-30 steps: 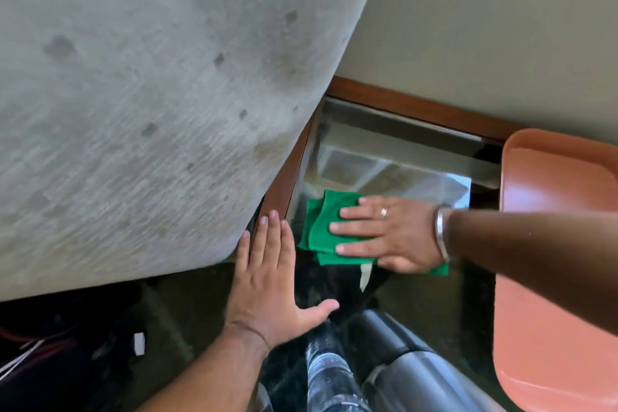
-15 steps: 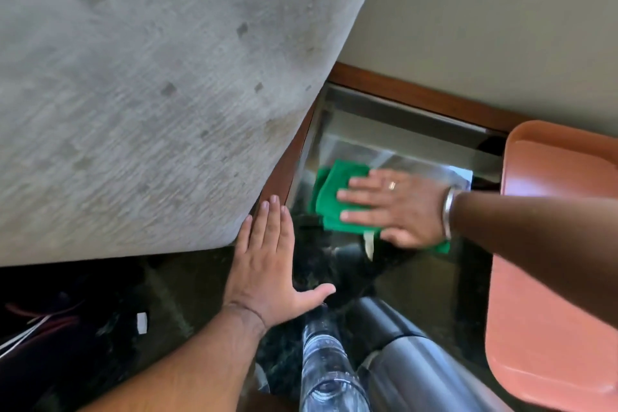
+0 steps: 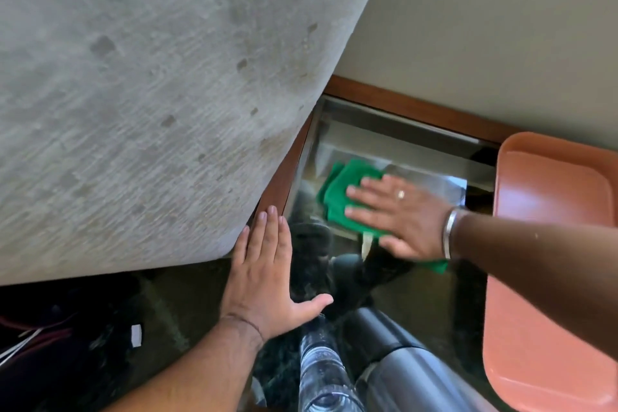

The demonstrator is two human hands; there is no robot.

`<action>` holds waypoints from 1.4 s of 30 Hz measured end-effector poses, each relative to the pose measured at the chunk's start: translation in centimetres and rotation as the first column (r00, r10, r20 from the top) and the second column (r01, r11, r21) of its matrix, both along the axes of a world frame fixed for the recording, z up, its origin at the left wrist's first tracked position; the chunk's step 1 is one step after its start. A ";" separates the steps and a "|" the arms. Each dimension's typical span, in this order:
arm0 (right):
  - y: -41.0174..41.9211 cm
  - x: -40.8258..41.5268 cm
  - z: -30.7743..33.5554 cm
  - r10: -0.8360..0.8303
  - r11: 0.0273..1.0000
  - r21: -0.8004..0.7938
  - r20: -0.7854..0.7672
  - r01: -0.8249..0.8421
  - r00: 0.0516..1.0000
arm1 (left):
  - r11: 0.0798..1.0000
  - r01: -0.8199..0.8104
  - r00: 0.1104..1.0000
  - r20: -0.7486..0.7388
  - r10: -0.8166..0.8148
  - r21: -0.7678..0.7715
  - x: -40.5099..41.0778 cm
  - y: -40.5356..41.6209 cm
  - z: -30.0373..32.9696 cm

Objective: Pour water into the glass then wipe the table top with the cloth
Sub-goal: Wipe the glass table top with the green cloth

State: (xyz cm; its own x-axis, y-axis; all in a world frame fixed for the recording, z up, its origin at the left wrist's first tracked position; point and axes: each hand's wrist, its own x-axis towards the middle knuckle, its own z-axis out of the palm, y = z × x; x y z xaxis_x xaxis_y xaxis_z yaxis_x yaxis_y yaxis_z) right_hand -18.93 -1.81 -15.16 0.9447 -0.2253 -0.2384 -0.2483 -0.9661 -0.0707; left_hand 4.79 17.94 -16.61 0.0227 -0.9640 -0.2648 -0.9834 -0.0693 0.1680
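While the left hand (image 3: 264,281) lies flat and empty on the dark glass table (image 3: 431,298), the right hand (image 3: 398,217), its grip splayed, presses the folded green cloth (image 3: 337,197) beneath its fingers: wiping stage, next stroke probably needing steady downward pressure.

cloth (image 3: 337,197): green, folded, flat on table top (image 3: 424,298) | glass (image 3: 321,375): clear, upright, near edge
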 end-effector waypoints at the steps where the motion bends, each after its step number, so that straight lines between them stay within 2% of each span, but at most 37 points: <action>1: -2.0 1.3 0.1 -0.166 0.986 -0.016 -0.005 0.166 0.986 | 1.000 0.000 1.000 0.002 0.000 -0.005 0.1 0.0 -0.1; 2: -3.6 3.2 0.0 -0.373 0.927 -0.030 0.028 0.374 0.927 | 1.000 0.000 1.000 0.003 0.000 -0.002 0.2 0.0 -0.1; 4: -5.4 7.9 -0.3 -0.744 0.665 -0.019 0.076 0.747 0.664 | 1.000 0.000 1.000 0.003 0.000 0.003 0.3 0.0 -0.2; 5: -5.0 9.9 -0.3 -0.830 0.554 -0.017 0.073 0.832 0.553 | 1.000 0.004 1.000 0.004 -0.004 0.007 0.3 0.0 -0.3; 6: -3.7 11.3 -0.4 -0.849 0.521 -0.035 0.077 0.853 0.523 | 1.000 0.005 1.000 0.005 -0.005 0.021 0.2 0.0 -0.1; 7: -1.9 11.5 -0.7 -0.804 0.585 -0.051 0.094 0.810 0.587 | 1.000 0.004 1.000 0.005 -0.004 0.028 0.3 0.0 0.0; 8: 0.4 10.7 -0.8 -0.708 0.701 -0.036 0.090 0.713 0.700 | 1.000 0.001 1.000 0.002 -0.001 0.028 0.2 -0.1 0.0; 10: 5.2 6.7 -0.6 -0.422 0.907 0.026 0.057 0.421 0.905 | 0.999 -0.003 1.000 -0.006 0.003 0.032 0.1 -0.2 0.3; 11: 6.4 4.2 -0.4 -0.274 0.961 0.049 0.029 0.273 0.961 | 0.999 -0.003 1.000 -0.009 0.003 0.037 0.0 -0.2 0.4; 13: 4.6 0.6 0.3 -0.087 0.995 0.053 -0.013 0.088 0.996 | 1.000 0.000 1.000 -0.007 0.000 0.029 0.1 -0.1 0.4; 14: 2.4 -0.1 0.3 -0.072 0.997 0.017 -0.024 0.072 0.997 | 1.000 0.003 1.000 -0.004 -0.003 0.020 0.1 -0.1 0.2; 15: 0.0 0.1 0.3 -0.131 0.991 -0.016 -0.020 0.131 0.991 | 1.000 0.006 1.000 -0.002 -0.006 0.013 0.2 0.0 0.1; 16: -2.2 1.1 0.4 -0.267 0.963 -0.026 -0.016 0.267 0.964 | 1.000 0.008 1.000 -0.004 -0.008 0.003 0.2 0.0 -0.1; 17: -4.1 2.8 0.2 -0.448 0.893 -0.028 0.013 0.448 0.894 | 1.000 0.006 1.000 -0.007 -0.007 -0.003 0.3 0.0 -0.3; 19: -6.0 7.4 -0.1 -0.793 0.608 0.005 0.054 0.794 0.607 | 1.000 0.009 1.000 -0.008 -0.009 -0.005 0.3 0.0 -0.4; 20: -5.6 9.4 0.0 -0.861 0.507 -0.011 0.040 0.862 0.507 | 1.000 0.014 1.000 -0.009 -0.014 -0.002 0.3 0.0 -0.3; 21: -4.3 10.8 -0.2 -0.853 0.518 -0.048 0.049 0.854 0.520 | 1.000 0.013 1.000 -0.006 -0.013 0.007 0.3 0.0 0.0; 22: -2.5 11.1 -0.5 -0.770 0.632 -0.075 0.056 0.772 0.636 | 1.000 0.012 1.000 -0.008 -0.012 0.012 0.3 0.0 0.2; 24: 1.8 8.4 -0.4 -0.457 0.889 -0.009 0.026 0.458 0.889 | 1.000 0.007 1.000 -0.010 -0.006 0.009 0.2 -0.1 0.3; 26: 3.2 3.5 0.3 -0.239 0.969 0.072 0.006 0.238 0.971 | 1.000 0.004 1.000 -0.010 -0.004 0.012 0.1 -0.2 0.4; 27: 2.4 1.6 0.4 -0.250 0.968 0.042 0.003 0.249 0.968 | 1.000 0.003 1.000 -0.008 -0.003 0.008 0.1 -0.1 0.4; 28: 1.1 0.3 0.3 -0.353 0.936 0.000 0.016 0.353 0.936 | 1.000 0.005 1.000 -0.007 -0.005 0.010 0.1 0.0 0.3; 29: -0.4 0.1 0.2 -0.528 0.848 -0.024 0.032 0.529 0.848 | 1.000 0.007 1.000 -0.004 -0.007 0.012 0.1 0.1 0.2; 30: -1.7 0.9 0.1 -0.731 0.678 -0.039 0.066 0.734 0.679 | 1.000 0.008 1.000 -0.002 -0.008 0.016 0.2 0.1 0.1; 31: -3.0 2.4 -0.2 -0.892 0.441 -0.003 0.113 0.898 0.438 | 1.000 0.006 1.000 -0.003 -0.006 0.011 0.3 0.0 0.0; 32: -4.2 4.5 -0.3 -0.970 0.213 0.055 0.131 0.975 0.204 | 1.000 0.007 1.000 -0.005 -0.007 0.010 0.3 -0.1 -0.1; 33: -4.7 6.8 -0.3 -0.993 0.062 0.111 0.112 0.992 0.049 | 1.000 0.009 1.000 -0.002 -0.009 0.008 0.3 0.0 -0.2; 34: -4.7 8.7 -0.2 -0.995 0.045 0.121 0.093 0.992 0.034 | 1.000 0.012 1.000 0.003 -0.012 0.005 0.2 0.0 -0.2; 35: -4.2 10.1 -0.3 -0.980 0.178 0.077 0.100 0.981 0.170 | 1.000 0.011 1.000 0.006 -0.011 0.000 0.2 0.0 -0.2; 36: -2.8 10.6 -0.5 -0.916 0.391 0.029 0.112 0.920 0.385 | 1.000 0.012 1.000 0.008 -0.012 0.003 0.2 0.0 -0.1; 37: -0.7 10.3 -0.5 -0.794 0.602 0.008 0.105 0.798 0.598 | 1.000 0.014 1.000 0.007 -0.014 0.002 0.2 0.0 -0.1; 38: 1.5 8.9 -0.4 -0.681 0.731 0.024 0.094 0.682 0.726 | 1.000 0.013 1.000 0.002 -0.013 -0.003 0.1 -0.1 -0.1; 39: 3.4 7.1 -0.4 -0.624 0.782 0.064 0.078 0.621 0.778 | 1.000 0.007 1.000 0.000 -0.007 -0.002 0.1 -0.1 0.0; 40: 4.6 5.0 -0.5 -0.626 0.780 0.093 0.069 0.619 0.777 | 1.000 0.006 1.000 0.002 -0.006 0.011 0.1 -0.1 0.2; 41: 4.9 3.0 -0.7 -0.677 0.735 0.076 0.069 0.673 0.732 | 1.000 0.005 1.000 0.002 -0.005 0.016 0.0 -0.1 0.3; 42: 4.3 1.8 -0.9 -0.757 0.653 0.051 0.080 0.756 0.648 | 1.000 0.003 1.000 0.006 -0.003 0.012 0.1 0.0 0.3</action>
State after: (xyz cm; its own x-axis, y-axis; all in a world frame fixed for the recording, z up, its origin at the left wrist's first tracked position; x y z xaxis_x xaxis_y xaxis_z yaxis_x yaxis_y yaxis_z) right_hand -17.18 2.52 -16.02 0.4639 -0.8687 -0.1735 -0.8848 -0.4446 -0.1395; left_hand 4.90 17.90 -16.34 0.0213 -0.9610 -0.2759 -0.9846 -0.0680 0.1609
